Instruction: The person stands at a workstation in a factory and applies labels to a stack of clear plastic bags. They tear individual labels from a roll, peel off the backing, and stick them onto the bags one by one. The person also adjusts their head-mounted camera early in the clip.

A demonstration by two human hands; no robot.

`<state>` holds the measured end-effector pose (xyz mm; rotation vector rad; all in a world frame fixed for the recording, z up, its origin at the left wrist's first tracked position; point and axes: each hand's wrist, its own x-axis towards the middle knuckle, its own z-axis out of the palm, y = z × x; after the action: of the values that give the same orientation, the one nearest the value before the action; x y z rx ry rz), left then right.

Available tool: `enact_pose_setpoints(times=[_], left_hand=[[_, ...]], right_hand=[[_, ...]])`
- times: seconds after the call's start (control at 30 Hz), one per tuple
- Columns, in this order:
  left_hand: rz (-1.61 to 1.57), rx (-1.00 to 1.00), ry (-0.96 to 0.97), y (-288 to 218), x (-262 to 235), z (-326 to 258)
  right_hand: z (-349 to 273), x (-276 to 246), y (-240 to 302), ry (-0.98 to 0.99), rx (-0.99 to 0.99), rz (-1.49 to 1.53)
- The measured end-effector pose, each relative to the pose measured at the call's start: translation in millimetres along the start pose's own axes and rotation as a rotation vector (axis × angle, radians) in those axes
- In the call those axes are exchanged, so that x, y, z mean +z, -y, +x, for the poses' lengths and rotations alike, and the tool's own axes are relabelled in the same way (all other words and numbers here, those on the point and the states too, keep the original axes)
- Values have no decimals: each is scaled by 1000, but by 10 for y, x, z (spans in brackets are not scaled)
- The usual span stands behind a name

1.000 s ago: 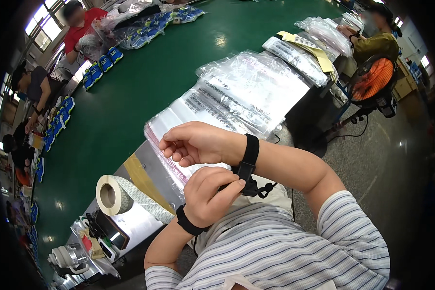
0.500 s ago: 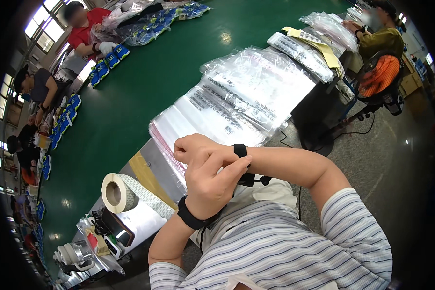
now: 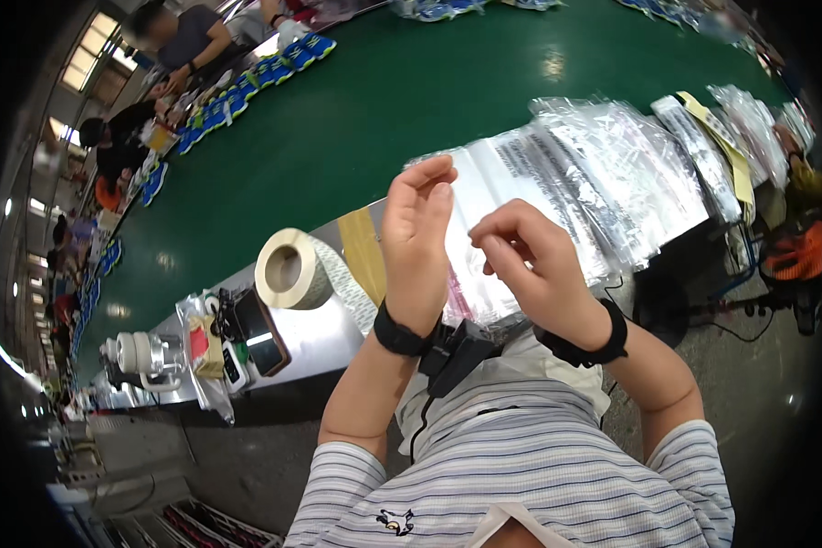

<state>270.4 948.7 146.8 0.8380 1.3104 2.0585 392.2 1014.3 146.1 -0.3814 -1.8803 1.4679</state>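
Observation:
My left hand (image 3: 416, 228) is raised over the near left edge of the plastic bags, fingers loosely bent and thumb apart, with nothing seen in it. To its right, my right hand (image 3: 539, 265) hovers above the same bags, fingers curled in toward the thumb; no object shows in it. The two hands are apart, and each wrist wears a black band. Beneath and beyond them lie stacked clear plastic bags (image 3: 566, 183) with dark print. Left of my left hand, a roll of white labels (image 3: 288, 274) stands on the metal table edge, its strip trailing toward my left wrist.
A phone (image 3: 260, 333) and a clear jug (image 3: 146, 356) sit on the metal ledge (image 3: 320, 342). Across the green table (image 3: 356, 119) are blue shoes (image 3: 247, 87) and people working. An orange fan (image 3: 795, 251) stands at right. A black device (image 3: 461, 356) is at my waist.
My hands, close together at the left wrist half a second ago, have separated; the right hand has moved to the right. The view has turned left, so the bags and label roll appear farther right.

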Motion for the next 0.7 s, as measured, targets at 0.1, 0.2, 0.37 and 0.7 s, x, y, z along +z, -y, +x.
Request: enact_pose_setpoints(times=[0.1, 0.2, 0.37, 0.7], left_hand=[[179, -74, 33, 179, -12, 24], [384, -57, 73, 338, -9, 16], [685, -29, 152, 470, -45, 11], [461, 721, 163, -179, -25, -247]], right_hand=[[-43, -7, 199, 172, -601, -396], [-54, 60, 269, 278, -627, -484], [-32, 99, 241, 306, -613, -562], [-257, -55, 125, 42, 170, 157]])
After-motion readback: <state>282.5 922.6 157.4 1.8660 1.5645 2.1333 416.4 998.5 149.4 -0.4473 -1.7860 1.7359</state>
